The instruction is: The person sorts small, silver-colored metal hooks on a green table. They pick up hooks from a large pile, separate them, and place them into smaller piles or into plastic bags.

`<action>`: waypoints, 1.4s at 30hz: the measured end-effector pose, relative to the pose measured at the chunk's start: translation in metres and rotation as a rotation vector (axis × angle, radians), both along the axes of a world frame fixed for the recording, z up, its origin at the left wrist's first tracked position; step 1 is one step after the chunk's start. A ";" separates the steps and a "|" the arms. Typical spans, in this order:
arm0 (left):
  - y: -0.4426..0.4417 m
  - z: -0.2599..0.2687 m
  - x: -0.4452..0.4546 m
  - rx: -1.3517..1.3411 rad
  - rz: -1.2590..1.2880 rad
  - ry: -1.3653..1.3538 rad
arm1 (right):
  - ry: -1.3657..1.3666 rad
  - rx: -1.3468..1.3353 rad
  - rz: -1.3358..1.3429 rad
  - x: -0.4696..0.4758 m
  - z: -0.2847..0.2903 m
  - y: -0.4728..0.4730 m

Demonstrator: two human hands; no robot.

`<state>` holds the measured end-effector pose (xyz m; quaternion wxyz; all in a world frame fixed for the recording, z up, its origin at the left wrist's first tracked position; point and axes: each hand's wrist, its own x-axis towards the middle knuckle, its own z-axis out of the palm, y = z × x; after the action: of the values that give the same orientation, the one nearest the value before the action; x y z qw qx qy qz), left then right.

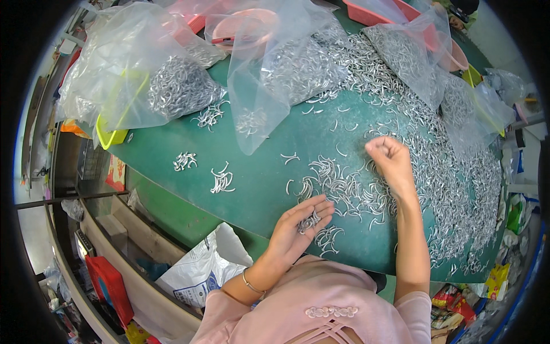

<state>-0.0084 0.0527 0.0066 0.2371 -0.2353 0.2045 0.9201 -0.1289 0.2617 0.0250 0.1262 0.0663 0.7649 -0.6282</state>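
Observation:
My left hand (300,223) is palm up near the table's front edge, with several small curved metal pieces (309,222) cupped in it. To the right, my right hand (391,161) hovers over the table with its fingers curled and thumb drawn in. Whether a piece sits between those fingertips is hidden. Between the hands lies a loose spread of the same silvery pieces (339,185). A small cluster (328,240) rests just right of my left hand, and a much larger heap (455,193) covers the table's right side.
Clear plastic bags of metal pieces (182,88) (296,69) (404,56) stand along the far side of the green table (258,206). Two small piles (185,161) (222,182) lie at left. A yellow-green basket (111,133) is at the left edge; a white sack (210,262) stands below.

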 end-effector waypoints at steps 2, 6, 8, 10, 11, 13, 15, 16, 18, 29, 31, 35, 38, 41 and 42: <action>0.006 0.006 -0.008 0.048 0.014 -0.020 | -0.120 -0.093 0.148 0.022 0.019 -0.012; 0.017 0.007 -0.017 0.084 -0.022 -0.067 | -0.407 -0.610 0.201 0.034 0.021 -0.003; 0.017 -0.002 -0.012 0.124 -0.070 -0.052 | -0.524 -0.944 -0.094 0.019 0.013 0.013; 0.017 -0.004 -0.010 0.134 -0.101 -0.038 | -0.411 -0.937 -0.232 0.005 -0.003 0.018; 0.017 -0.002 -0.011 0.123 -0.108 -0.030 | -0.263 -0.613 -0.148 0.000 -0.005 0.021; 0.017 -0.003 -0.009 0.172 -0.120 -0.003 | 0.407 0.261 -0.144 -0.016 -0.030 0.014; 0.013 -0.011 -0.006 0.287 -0.120 0.041 | 0.212 0.746 0.002 -0.017 -0.013 0.002; 0.013 -0.012 -0.005 0.300 -0.122 0.047 | 0.351 0.928 -0.039 -0.018 -0.026 -0.003; 0.013 -0.012 -0.005 0.323 -0.124 0.061 | 0.416 0.942 -0.002 -0.020 -0.030 -0.009; 0.026 0.011 -0.019 0.089 0.000 -0.188 | -0.181 -0.121 -0.012 0.032 0.014 0.001; 0.023 0.001 -0.014 0.174 -0.032 -0.138 | -0.047 -0.116 -0.201 0.011 0.000 0.027; 0.024 0.001 -0.012 0.212 -0.065 -0.076 | 0.330 1.308 -0.076 -0.016 -0.021 0.047; 0.026 0.005 -0.012 0.170 -0.065 -0.090 | 0.319 1.460 0.030 -0.010 -0.033 0.027; 0.025 0.005 -0.011 0.153 -0.041 -0.124 | 0.322 1.192 0.229 0.014 -0.014 -0.002; 0.024 0.005 -0.011 0.152 -0.036 -0.135 | 0.285 1.004 0.275 0.022 -0.007 -0.004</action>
<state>-0.0197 0.0769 0.0119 0.2842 -0.2745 0.1218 0.9105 -0.1068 0.2574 0.0183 0.0551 -0.0679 0.9823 -0.1656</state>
